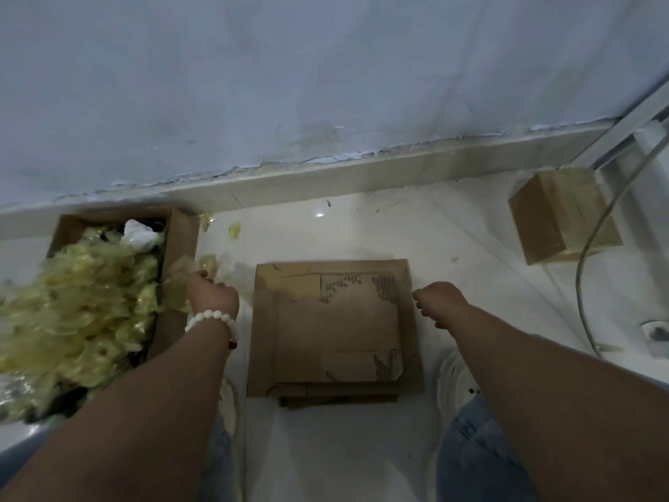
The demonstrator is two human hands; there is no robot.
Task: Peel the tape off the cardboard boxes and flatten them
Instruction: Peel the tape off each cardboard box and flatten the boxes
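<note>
The person crouched on the pale floor (362, 230) with both arms stretched forward. The left hand (213, 297) was at the right-hand wall of an open scrap box (179, 244), its fingers (202, 275) curled round a crumpled, yellowish piece of tape (179, 284). That box was heaped with peeled tape (72, 295), which spilled over its near edge. The right hand (440, 302) hung just beside the right edge of the flattened cardboard (336, 327), its fingers (420, 296) loosely curled with nothing visible in them; whether they touched the cardboard could not be told.

The flattened cardboard lay on the floor between the two hands, several layers stacked. Its top face was scuffed where tape had torn the paper away, with a scrap of tape left at the near right corner.

The relation that mattered was on the right. One taped box (563, 215), closed and not yet peeled, stood well apart from the stack, ahead and to the right near the wall corner, beside a grey cable (586, 255). Glossy tape covered its top and ran down its side. Its long axis ran roughly away from the person, turned slightly. The right hand was clearly the nearer one and seemed free. The left hand probably had to drop its tape into the scrap box first.
</note>
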